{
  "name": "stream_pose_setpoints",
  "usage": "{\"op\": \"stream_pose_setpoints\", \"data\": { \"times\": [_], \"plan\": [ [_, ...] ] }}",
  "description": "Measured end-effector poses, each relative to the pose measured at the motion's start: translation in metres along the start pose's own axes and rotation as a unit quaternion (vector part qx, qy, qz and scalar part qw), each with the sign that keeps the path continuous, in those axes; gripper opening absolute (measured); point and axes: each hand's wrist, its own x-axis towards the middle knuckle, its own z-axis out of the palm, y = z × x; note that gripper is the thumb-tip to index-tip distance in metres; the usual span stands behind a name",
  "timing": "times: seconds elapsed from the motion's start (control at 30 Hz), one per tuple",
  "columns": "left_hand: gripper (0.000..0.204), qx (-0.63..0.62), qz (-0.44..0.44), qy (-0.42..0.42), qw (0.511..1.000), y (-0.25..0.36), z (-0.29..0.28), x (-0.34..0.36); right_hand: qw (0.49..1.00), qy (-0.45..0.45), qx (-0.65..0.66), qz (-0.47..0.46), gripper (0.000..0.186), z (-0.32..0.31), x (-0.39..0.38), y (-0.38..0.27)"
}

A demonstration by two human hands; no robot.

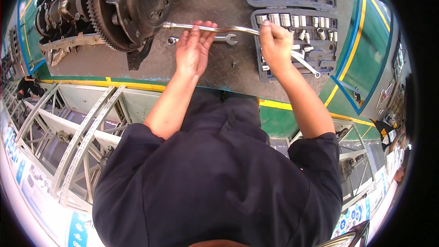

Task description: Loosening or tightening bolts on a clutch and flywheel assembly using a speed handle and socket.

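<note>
At 12 o'clock, over a grey tread-plate table [157,66], the open left hand [193,51] touched a long silver metal bar [246,30]; the fisted right hand [276,45] gripped its end. Green floor [371,50] spread toward 2 o'clock.

From head height, one wide fisheye view looks steeply down, close over the dark short-sleeved shirt [215,178], facing the checker-plate workbench [244,75] farther off.

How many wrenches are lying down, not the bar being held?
2: one wrench partly behind the left hand, another wrench on the tool case near the right hand. Others may be hidden.
</note>
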Motion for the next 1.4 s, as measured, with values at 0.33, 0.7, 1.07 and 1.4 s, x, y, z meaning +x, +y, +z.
{"op": "stream_pose_setpoints", "data": {
  "times": [0.33,0.7,1.07,1.4],
  "plan": [
    [0.016,-0.155,-0.132,0.012,0.979,0.002,0.040,-0.004,0.985,0.003,-0.111,-0.132,0.043,0.004,-0.014,0.006],
    [0.019,-0.160,-0.274,0.150,0.936,0.008,0.083,0.002,0.927,-0.047,-0.143,-0.342,0.053,-0.007,-0.006,0.018],
    [0.016,0.157,-0.250,0.039,0.955,-0.013,0.054,-0.005,0.837,-0.189,-0.213,-0.466,0.043,-0.013,-0.030,0.034],
    [0.010,0.183,-0.155,0.059,0.969,-0.033,0.041,-0.001,0.917,-0.081,-0.093,0.379,0.061,-0.084,-0.049,0.065]
  ]
}}
